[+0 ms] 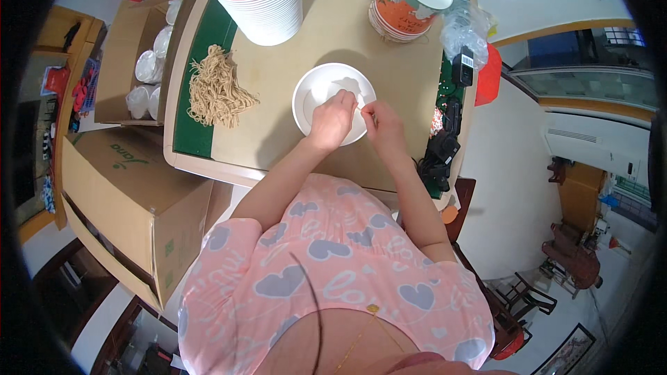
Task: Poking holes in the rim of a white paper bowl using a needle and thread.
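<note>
A white round paper bucket (303, 96) stands with its opening up at the middle of the table, close to me. My left hand (332, 122) reaches over its opening with the fingers closed in a pinch. At the bucket's right rim my right hand (384, 127) is also pinched shut, its fingertips close to those of my left hand. Something small and pale shows between the fingertips, too small to name. To the left lies a loose pile of tan cords (219, 90).
A tall stack of orange-and-white paper buckets (264, 14) stands at the back left, a shorter stack (399, 10) at the back right. Along the right edge are a clear plastic bag (467, 28), a black adapter (463, 68) and black cables (439, 156). Cardboard boxes (132, 173) stand left of the table.
</note>
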